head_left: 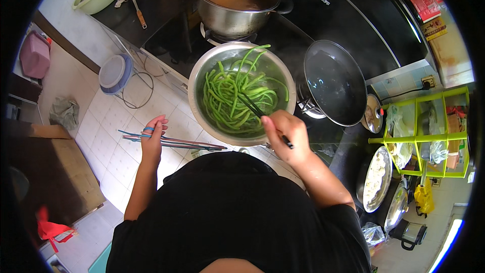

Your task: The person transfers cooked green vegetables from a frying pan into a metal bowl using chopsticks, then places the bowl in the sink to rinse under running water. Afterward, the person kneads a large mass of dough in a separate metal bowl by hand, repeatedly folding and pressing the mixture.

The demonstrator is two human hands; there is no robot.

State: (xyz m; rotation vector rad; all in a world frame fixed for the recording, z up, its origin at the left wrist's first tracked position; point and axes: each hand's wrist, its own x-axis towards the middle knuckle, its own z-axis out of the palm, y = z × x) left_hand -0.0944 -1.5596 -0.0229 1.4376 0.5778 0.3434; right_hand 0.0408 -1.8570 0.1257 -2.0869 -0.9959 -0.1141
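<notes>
In front of me a wide steel basin (193,91) holds long green beans (222,96) lying in liquid, a few arching up toward the far rim. My right hand (289,134) is closed round a pair of black chopsticks (251,105), their tips down among the beans. Left of the basin, lower than its rim, my left hand (153,134) has its fingers curled round a bundle of long thin blue and dark-red rods (189,144). The rods stretch sideways toward the basin's near side. Their exact kind cannot be made out.
Behind the basin a lidded steel pot (232,20) stands on the stove. A black frying pan (335,83) sits to the right. Farther right are a green rack (419,139) and a dish of white pieces (376,182). A stool (115,73) stands on the left floor.
</notes>
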